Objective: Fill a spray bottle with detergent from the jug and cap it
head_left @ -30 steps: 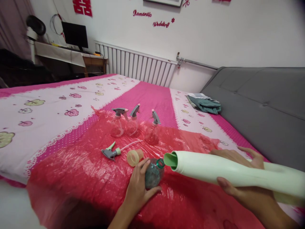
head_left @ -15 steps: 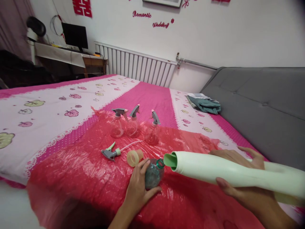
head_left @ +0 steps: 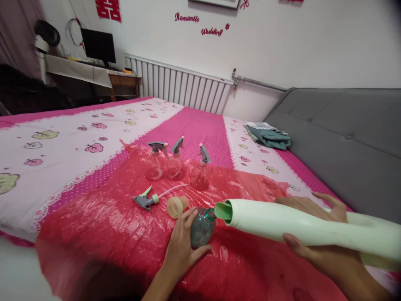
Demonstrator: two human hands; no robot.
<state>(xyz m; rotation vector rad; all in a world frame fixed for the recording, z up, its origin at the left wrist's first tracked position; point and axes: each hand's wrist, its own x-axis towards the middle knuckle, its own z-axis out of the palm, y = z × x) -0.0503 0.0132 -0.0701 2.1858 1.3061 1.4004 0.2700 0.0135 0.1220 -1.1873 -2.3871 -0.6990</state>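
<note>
My left hand [head_left: 182, 240] is wrapped round a small clear bottle [head_left: 202, 230] with a green neck, which stands on red plastic sheeting [head_left: 103, 225]. In my right hand [head_left: 319, 225] lies a long pale green jug [head_left: 260, 217], tipped nearly flat. Its darker green spout [head_left: 223, 210] meets the bottle's mouth from the right. I cannot tell whether liquid is running. Just behind my left fingers a yellowish cap [head_left: 177, 207] rests on its side. A grey and green spray trigger head [head_left: 146, 200] with a thin tube lies to the left.
Several clear spray bottles with grey trigger tops, one of them this right-hand bottle [head_left: 200, 173], stand behind on the sheeting. Folded clothes [head_left: 269, 137] lie near the grey headboard [head_left: 344, 121]. A radiator [head_left: 178, 83] and a desk with a monitor [head_left: 98, 46] are beyond the bed.
Hands, bottle and jug hold almost the same places. The spout sits very slightly closer to the bottle's mouth.
</note>
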